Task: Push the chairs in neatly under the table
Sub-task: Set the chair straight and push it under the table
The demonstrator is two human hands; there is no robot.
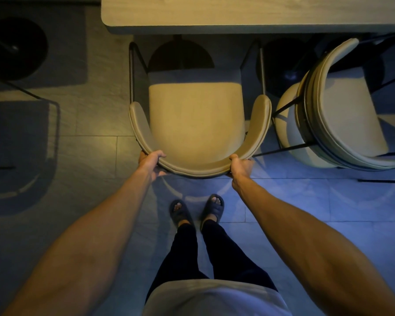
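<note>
A beige chair with a curved backrest and dark metal legs stands right below me, facing the light wooden table. Its seat's front edge lies in the table's shadow; most of the seat is out from under the tabletop. My left hand grips the backrest's left rear curve, thumb on top. My right hand grips the right rear curve the same way. A second beige chair stands to the right, turned at an angle, its front partly under the table.
A round dark table base shows under the tabletop ahead of the chair. Another dark round base and a chair's shadow lie on the tiled floor at the left. My feet in slippers stand just behind the chair.
</note>
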